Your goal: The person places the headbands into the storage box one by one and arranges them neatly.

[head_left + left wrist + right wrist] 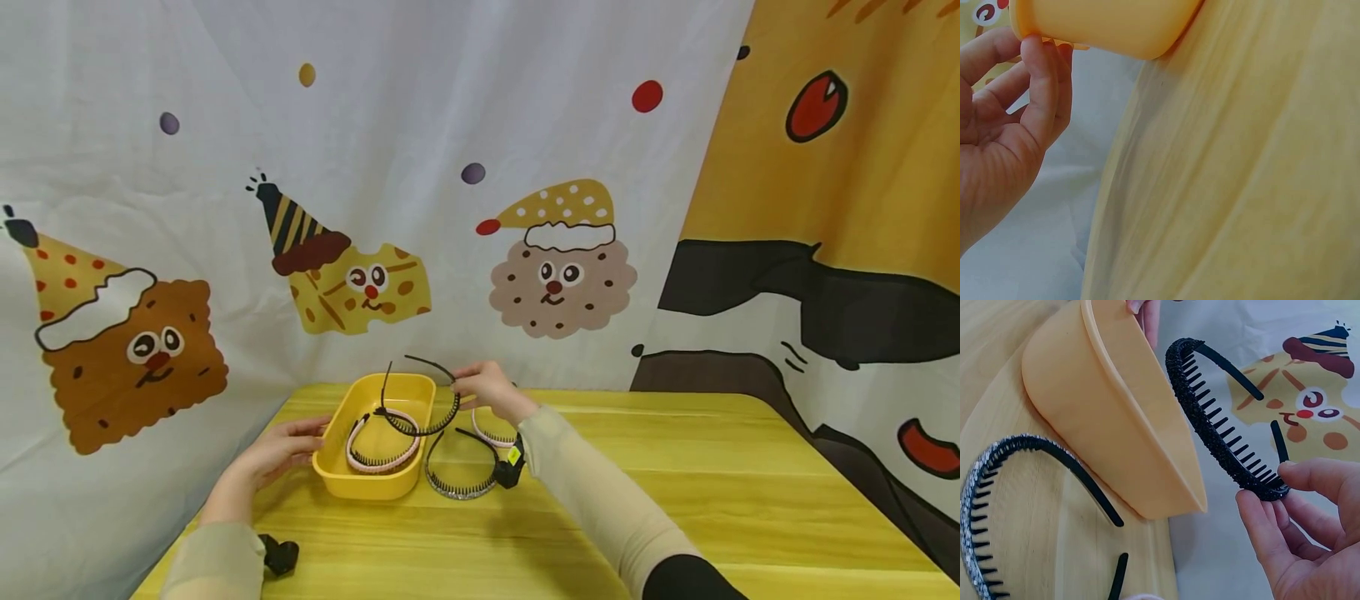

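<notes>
My right hand pinches a glittery black toothed headband between thumb and fingers, raised above the right side of a yellow plastic bin. The left hand holds the bin's left rim with its fingertips, seen up close in the left wrist view. Inside the bin lies a pink headband with dark teeth. Right of the bin, a silver glittery headband rests on the table, its black ends pointing away from me. Partly hidden behind the right hand is another pink headband.
The wood-patterned yellow table extends to the right. A white curtain printed with cartoon snacks hangs just past the table's far edge. Black wrist cameras sit on both arms.
</notes>
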`<move>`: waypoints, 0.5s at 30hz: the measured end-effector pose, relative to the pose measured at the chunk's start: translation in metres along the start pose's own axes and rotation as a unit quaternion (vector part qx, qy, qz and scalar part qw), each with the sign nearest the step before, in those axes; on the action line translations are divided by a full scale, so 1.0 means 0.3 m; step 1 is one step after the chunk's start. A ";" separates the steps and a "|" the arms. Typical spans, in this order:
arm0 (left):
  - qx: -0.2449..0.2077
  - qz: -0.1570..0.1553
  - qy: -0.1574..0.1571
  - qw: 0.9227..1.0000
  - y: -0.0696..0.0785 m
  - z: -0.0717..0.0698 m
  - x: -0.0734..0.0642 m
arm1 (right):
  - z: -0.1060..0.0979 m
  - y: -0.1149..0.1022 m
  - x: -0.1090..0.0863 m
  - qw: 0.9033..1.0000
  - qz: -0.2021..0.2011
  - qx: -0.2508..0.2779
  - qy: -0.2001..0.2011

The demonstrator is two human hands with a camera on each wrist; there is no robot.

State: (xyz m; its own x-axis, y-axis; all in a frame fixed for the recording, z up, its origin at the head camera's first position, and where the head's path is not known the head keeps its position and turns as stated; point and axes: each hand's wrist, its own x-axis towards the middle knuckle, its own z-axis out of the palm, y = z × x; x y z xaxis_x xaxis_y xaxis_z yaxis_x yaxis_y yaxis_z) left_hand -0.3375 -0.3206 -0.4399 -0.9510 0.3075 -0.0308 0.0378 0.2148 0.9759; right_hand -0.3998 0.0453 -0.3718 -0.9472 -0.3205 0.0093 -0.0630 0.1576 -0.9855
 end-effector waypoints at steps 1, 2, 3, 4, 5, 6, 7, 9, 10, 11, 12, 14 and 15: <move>0.000 -0.002 0.002 1.000 -0.001 -0.001 0.000 | 0.006 0.000 0.002 1.000 -0.001 0.000 -0.001; 0.000 -0.001 0.001 1.000 -0.001 -0.001 0.001 | 0.013 0.000 0.005 1.000 -0.001 0.000 -0.002; 0.000 -0.001 0.000 1.000 -0.001 -0.001 0.001 | 0.019 0.000 0.007 1.000 -0.002 0.000 -0.003; 0.001 -0.001 -0.001 1.000 -0.001 -0.002 0.001 | 0.026 -0.001 0.009 1.000 -0.001 0.001 -0.003; 0.001 -0.001 0.000 1.000 -0.001 -0.002 0.001 | 0.033 -0.002 0.011 1.000 0.000 0.001 -0.003; 0.001 0.000 -0.001 1.000 0.000 -0.002 0.002 | 0.040 -0.003 0.011 1.000 0.001 0.001 -0.003; 0.001 0.000 0.000 1.000 0.000 -0.002 0.002 | 0.047 -0.003 0.012 1.000 0.003 0.001 -0.002; 0.002 0.003 -0.002 1.000 0.001 -0.002 0.002 | 0.061 -0.003 0.014 1.000 0.006 0.001 0.000; 0.001 0.003 -0.001 1.000 0.002 -0.001 0.001 | 0.068 -0.004 0.014 1.000 0.008 0.002 0.002; 0.001 0.003 0.000 1.000 0.003 0.000 0.001 | 0.075 -0.004 0.014 1.000 0.010 0.003 0.003; 0.001 0.003 0.000 1.000 0.004 0.001 0.000 | 0.081 -0.003 0.015 1.000 0.012 0.004 0.003; 0.001 0.003 0.001 1.000 0.004 0.001 0.000 | 0.092 0.000 0.017 1.000 0.012 0.005 0.003; 0.001 0.003 0.001 1.000 0.004 0.002 -0.001 | 0.096 0.003 0.019 1.000 0.012 0.005 0.003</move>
State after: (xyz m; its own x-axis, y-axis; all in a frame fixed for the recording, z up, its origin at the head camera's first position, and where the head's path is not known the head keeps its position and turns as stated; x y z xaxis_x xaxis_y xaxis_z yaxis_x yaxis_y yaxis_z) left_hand -0.3371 -0.3199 -0.4387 -0.9517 0.3060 -0.0246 0.0441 0.2156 0.9755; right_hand -0.3962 0.0167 -0.3774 -0.9505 -0.3105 -0.0123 -0.0381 0.1557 -0.9871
